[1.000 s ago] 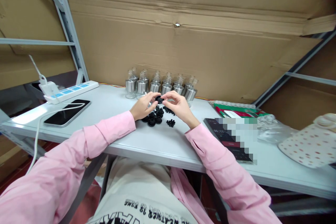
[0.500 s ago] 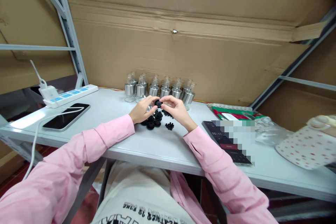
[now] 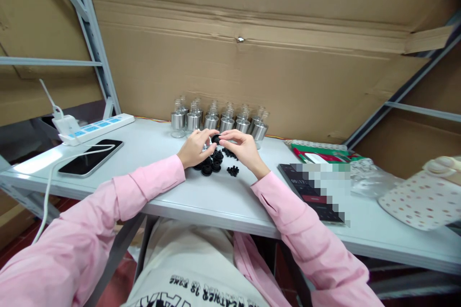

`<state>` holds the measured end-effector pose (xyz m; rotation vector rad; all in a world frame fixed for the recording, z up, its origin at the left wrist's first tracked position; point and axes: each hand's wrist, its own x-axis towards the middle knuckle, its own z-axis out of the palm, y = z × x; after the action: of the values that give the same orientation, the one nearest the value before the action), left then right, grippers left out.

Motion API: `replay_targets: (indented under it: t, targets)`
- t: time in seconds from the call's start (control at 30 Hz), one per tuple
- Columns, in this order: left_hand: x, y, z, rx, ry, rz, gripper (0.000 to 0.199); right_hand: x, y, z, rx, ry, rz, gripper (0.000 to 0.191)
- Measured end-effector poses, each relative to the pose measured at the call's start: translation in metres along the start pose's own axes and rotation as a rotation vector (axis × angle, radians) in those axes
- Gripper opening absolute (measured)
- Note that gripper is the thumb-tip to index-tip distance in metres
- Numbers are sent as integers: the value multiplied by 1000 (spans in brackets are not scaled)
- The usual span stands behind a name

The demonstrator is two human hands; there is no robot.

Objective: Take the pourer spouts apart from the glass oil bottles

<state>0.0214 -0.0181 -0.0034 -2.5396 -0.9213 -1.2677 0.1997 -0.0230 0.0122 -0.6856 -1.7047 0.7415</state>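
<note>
Between the fingertips of my left hand (image 3: 197, 148) and my right hand (image 3: 242, 147) is a small round black cap (image 3: 216, 139), gripped from both sides above the table. Just under my hands lies a pile of black caps (image 3: 212, 167). Small black pieces (image 3: 233, 171) form a little heap to the right of it, and more small black pieces (image 3: 229, 153) lie partly hidden behind my right hand. Behind my hands stand several glass bottles (image 3: 226, 123) with silver metal bands, some of their lower parts covered by my fingers.
On the left are a white power strip (image 3: 104, 127) and a phone (image 3: 91, 158) with a white cable. A second phone (image 3: 306, 187), a green and red packet (image 3: 324, 153), clear plastic (image 3: 374, 180) and a dotted white pouch (image 3: 421, 201) lie to the right. Cardboard (image 3: 252, 76) closes off the back.
The black cap has been tilted slightly between my fingertips. Both hands stay in nearly the same place, and the view has shifted a little.
</note>
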Motion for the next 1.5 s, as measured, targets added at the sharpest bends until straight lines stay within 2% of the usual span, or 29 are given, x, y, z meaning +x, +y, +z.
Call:
replay_targets:
  t: [0.9, 1.03, 1.2, 1.33, 1.5]
  targets:
    - [-1, -1, 0, -55, -43, -11, 29, -2, 0, 1, -10, -11, 29, 19]
    - [0, 0, 0, -57, -28, -69, 31, -2, -1, 2, -3, -7, 24, 19]
    - [0, -3, 1, -51, -103, -175, 22, -2, -3, 2, -8, -11, 64, 23]
    - [0, -7, 3, -2, -160, -140, 21, -2, -4, 3, -2, -23, 73, 25]
    - [1, -6, 3, -17, -164, -131, 21, -3, -2, 2, -10, -67, 83, 35]
